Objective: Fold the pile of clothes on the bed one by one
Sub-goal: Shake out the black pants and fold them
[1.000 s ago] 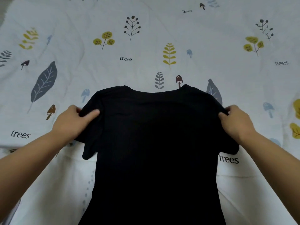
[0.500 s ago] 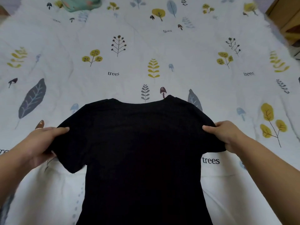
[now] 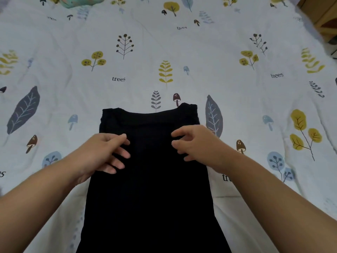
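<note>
A black short-sleeved top (image 3: 149, 198) lies flat on the bed, neckline away from me, its lower part running out of the bottom of the view. Both sleeves are folded inward onto the chest, so the top edge is a narrow rectangle. My left hand (image 3: 104, 152) rests on the left folded-in sleeve with fingers spread apart. On the right folded-in sleeve my right hand (image 3: 195, 143) hovers or presses with fingers loosely curled; nothing is pinched in either hand.
The bedspread (image 3: 246, 106) is white with printed leaves, mushrooms and the word "trees". A green and pink garment (image 3: 82, 0) lies at the far top left. A brown wooden piece of furniture (image 3: 324, 17) stands past the bed's top right corner.
Both hands carried the sleeves inward over the chest and let go of them. The top has narrowed from its spread shape. The view shifted slightly.
</note>
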The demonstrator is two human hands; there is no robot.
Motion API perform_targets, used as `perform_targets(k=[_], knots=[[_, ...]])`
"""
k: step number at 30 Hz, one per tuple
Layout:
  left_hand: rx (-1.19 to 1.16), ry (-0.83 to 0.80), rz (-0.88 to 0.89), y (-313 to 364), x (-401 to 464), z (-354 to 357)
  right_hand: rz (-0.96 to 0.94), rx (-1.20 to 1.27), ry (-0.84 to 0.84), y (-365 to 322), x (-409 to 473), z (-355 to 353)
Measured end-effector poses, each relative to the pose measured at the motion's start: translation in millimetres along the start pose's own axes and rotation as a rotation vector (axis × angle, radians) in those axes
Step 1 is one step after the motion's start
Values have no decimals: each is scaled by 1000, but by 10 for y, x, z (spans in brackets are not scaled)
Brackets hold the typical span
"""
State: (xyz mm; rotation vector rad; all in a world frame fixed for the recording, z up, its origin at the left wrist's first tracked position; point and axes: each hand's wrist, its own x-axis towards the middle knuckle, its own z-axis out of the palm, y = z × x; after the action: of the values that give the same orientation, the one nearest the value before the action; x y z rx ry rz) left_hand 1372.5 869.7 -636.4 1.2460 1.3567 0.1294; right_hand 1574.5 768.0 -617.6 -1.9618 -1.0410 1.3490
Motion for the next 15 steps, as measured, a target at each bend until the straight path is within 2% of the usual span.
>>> perform_targets(k=[1,2,5,7,8,10,12,15], knots=[[26,45,40,-25,28,-8,-33,13,38,26,10,-1],[58,143,95,-53,69,-33,-70,13,159,65,37,-21],[254,554,228,-136,248,-177,-49,-180,623,257,214,-173],[455,671,175,-208,390,-255,69,-301,683,398,351,-257],[492,668,119,-233,459,-272,134,-306,638,467,416,-271],[375,580,39,-233,564,-240,194,-270,550,553,524,-243],[264,473,64,-224,648,-162,182,-203,521,581,617,-207],[283,427,151,-187,742,-89,165,-98,490,540,721,-168]])
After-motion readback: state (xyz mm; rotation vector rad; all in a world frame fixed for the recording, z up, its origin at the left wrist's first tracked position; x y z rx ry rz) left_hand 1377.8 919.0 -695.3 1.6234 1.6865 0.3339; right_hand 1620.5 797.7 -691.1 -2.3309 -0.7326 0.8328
